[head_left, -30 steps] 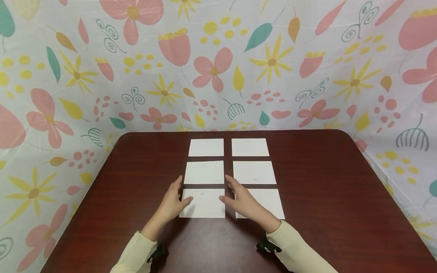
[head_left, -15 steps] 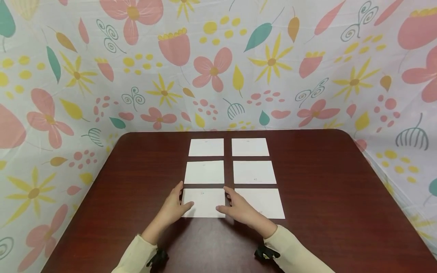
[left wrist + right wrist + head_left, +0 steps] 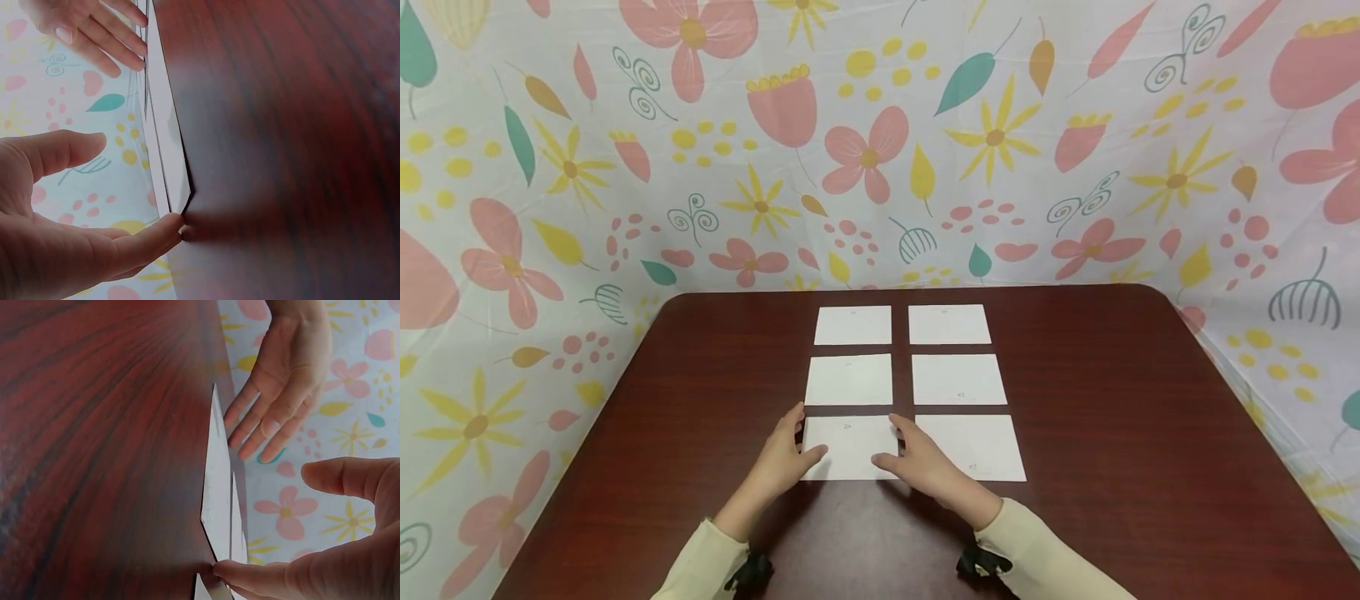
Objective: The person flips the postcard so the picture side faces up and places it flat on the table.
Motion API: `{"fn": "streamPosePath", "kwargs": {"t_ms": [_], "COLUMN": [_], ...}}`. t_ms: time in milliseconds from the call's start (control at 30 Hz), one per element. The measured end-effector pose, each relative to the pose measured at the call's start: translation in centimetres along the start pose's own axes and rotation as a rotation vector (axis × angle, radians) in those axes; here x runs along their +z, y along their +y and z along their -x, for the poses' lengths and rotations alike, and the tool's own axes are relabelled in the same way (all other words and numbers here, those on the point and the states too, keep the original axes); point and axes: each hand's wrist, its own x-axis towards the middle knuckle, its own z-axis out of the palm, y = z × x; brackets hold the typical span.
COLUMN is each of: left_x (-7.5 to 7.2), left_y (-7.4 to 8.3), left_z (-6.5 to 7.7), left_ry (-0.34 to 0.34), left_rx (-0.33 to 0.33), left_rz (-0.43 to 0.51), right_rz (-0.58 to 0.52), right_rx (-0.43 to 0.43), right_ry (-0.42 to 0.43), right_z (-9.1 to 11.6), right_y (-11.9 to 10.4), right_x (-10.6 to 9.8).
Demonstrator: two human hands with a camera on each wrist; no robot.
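Observation:
A white paper card (image 3: 850, 458) with a small mark near its far edge lies flat on the table, nearest the person in the left column. At its left edge is my left hand (image 3: 778, 462), fingertips low by the side and thumb held above the paper. My right hand (image 3: 928, 465) mirrors it at the right edge, covering a corner of the neighbouring card (image 3: 981, 446). In the left wrist view, the forefinger (image 3: 159, 234) reaches the edge of the card (image 3: 170, 144), thumb raised. Likewise, in the right wrist view a fingertip (image 3: 228, 570) meets the card's (image 3: 215, 494) corner.
Behind lie more white cards in two columns: middle left (image 3: 848, 382), middle right (image 3: 958, 380), far left (image 3: 853, 325) and far right (image 3: 950, 324). The dark wooden table (image 3: 1097, 433) ends against a flowered cloth (image 3: 865, 83).
Both hands have come slightly nearer the person and in to the near left card's edges. That card has slid a little to the right, and its left edge sits closer to the column's line.

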Motion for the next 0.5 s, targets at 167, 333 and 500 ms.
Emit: {"fn": "streamPosePath", "kwargs": {"t_ms": [167,333,500], "left_x": [-0.08,-0.24,-0.45], "left_y": [-0.17,-0.2,-0.21], "left_z": [0.07,0.28,0.42], "left_ry": [0.009,0.033,0.057], "left_rx": [-0.014,-0.022,-0.042], "left_rz": [0.039,0.052,0.073], "right_rz": [-0.058,-0.119,-0.195], "right_rx": [0.032,0.059,0.078], "right_ry": [0.009,0.033,0.123], "right_z": [-0.08,-0.11,-0.14], "right_y": [0.12,0.1,-0.29], "right_x": [-0.04,0.0,-0.17]}}
